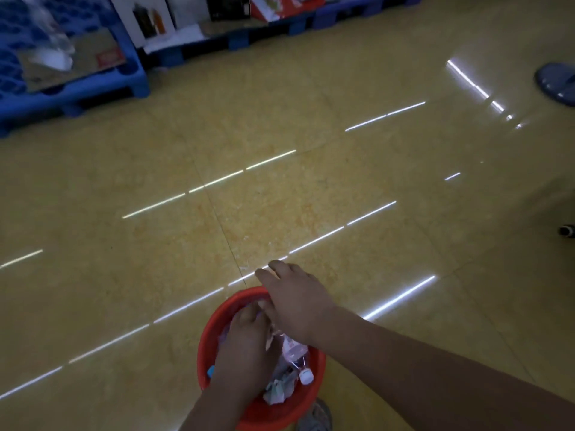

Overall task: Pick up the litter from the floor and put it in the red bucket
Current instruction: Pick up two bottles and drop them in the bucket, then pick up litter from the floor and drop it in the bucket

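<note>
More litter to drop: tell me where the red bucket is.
Bottom centre of the head view, on the yellow floor: the red bucket, left hand inside it, right hand over its far rim.

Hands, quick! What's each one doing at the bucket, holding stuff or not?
Left hand: down in the red bucket on the litter; grip cannot be told.
Right hand: open, fingers straight, holding nothing.

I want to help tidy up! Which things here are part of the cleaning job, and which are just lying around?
Part of the job: red bucket, crumpled paper and bottle inside it, left hand, right hand.

Just lying about: blue pallet, cardboard sheet, boxes, slipper.
</note>
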